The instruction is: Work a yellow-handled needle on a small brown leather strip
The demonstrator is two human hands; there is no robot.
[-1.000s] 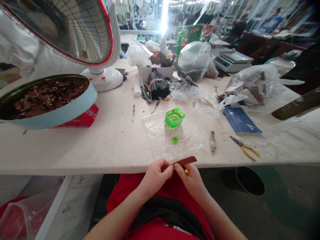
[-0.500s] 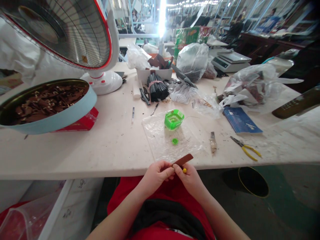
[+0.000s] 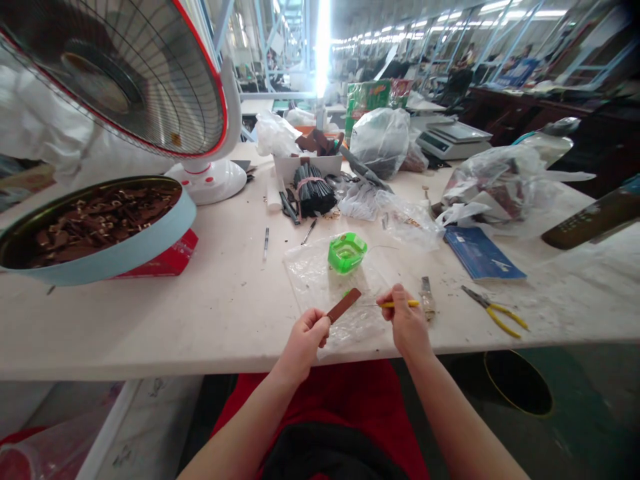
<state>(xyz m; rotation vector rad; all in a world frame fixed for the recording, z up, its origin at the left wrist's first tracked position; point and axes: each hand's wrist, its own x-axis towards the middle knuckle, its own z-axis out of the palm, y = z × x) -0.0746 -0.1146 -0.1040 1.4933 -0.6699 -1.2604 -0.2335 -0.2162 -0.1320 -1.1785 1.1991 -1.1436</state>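
Observation:
My left hand (image 3: 307, 331) is closed on one end of a flat brown leather strip (image 3: 345, 305), whose free end slants up and to the right. In my right hand (image 3: 411, 328) is a thin tool with a yellow handle (image 3: 413, 303); its fine metal shaft points left, apart from the strip. Beyond both hands a green plastic container (image 3: 347, 255) stands on a clear plastic sheet (image 3: 307, 283). The strip mostly covers a small green cap on that sheet.
Right of my right hand lie a worn blade-like tool (image 3: 427, 297), yellow-handled pliers (image 3: 495, 312) and a blue booklet (image 3: 484, 253). On the left, a round tin (image 3: 107, 247) of brown pieces stands by a fan (image 3: 210, 180). A bundle of black strips (image 3: 314, 193) lies farther back.
My hands, together at the table edge before, are now apart and over the table. The right one has moved right with the yellow-handled tool; the left keeps the leather strip.

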